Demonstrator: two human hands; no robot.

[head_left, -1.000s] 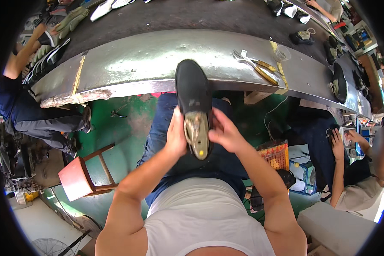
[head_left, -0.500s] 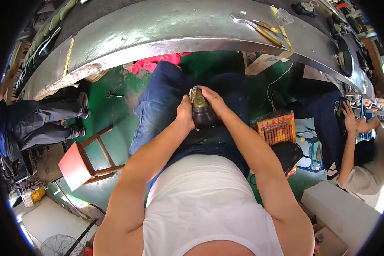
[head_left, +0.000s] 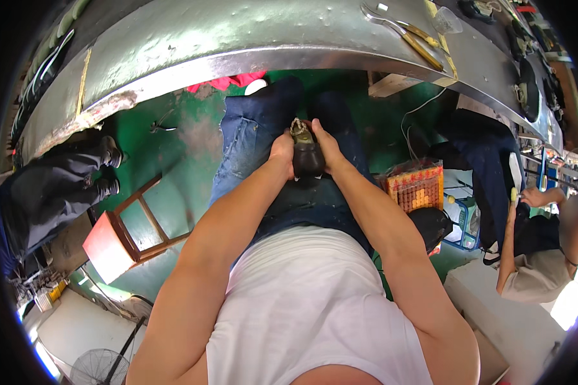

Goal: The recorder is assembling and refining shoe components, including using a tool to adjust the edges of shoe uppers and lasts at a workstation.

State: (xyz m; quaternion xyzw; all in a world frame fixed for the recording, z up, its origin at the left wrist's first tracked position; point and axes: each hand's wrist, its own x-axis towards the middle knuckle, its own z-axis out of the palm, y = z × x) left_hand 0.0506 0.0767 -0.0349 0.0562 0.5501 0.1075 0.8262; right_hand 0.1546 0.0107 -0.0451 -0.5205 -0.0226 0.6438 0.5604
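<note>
Between my thighs I hold a shoe (head_left: 309, 159) with a dark, rounded toe toward me and an olive upper with laces at the far end. My left hand (head_left: 282, 154) is closed along its left side. On the other side my right hand (head_left: 327, 145) grips it, thumb lying along the edge and fingers mostly hidden behind it. The underside of the shoe cannot be seen.
A metal-topped workbench (head_left: 237, 40) crosses in front of my knees, bearing a yellow-handled tool (head_left: 412, 42) and a clear cup (head_left: 447, 21). A red-seated stool (head_left: 112, 246) stands left. A co-worker (head_left: 538, 276) sits right, beyond a beaded mat (head_left: 417, 187). Another person's legs (head_left: 58, 173) show left.
The shoe sits slightly nearer to me and to the right, still between both hands. My view has shifted a little. The co-worker's hands have moved, now around a light-coloured item.
</note>
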